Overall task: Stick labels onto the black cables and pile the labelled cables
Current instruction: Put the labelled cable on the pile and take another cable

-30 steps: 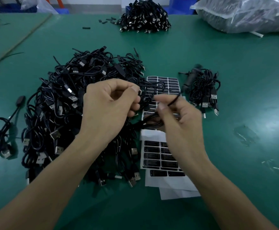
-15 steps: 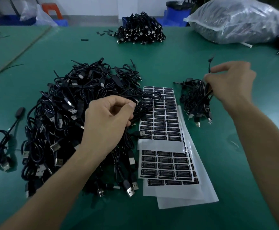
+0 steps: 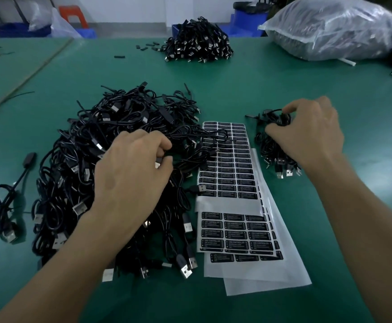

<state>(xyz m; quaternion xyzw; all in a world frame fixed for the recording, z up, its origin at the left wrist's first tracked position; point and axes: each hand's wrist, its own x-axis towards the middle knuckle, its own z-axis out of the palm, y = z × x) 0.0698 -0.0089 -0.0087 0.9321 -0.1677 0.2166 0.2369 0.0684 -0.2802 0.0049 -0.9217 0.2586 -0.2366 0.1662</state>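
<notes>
Reaching into two cable piles, one hand in each.
The left hand rests on the big heap of black USB cables, thumb and forefinger curled to pinch one cable strand that trails onto the label sheets. The right hand, just right of the sheets, curls thumb and fingertips round a looped cable atop the small pile on the green table.
</notes>
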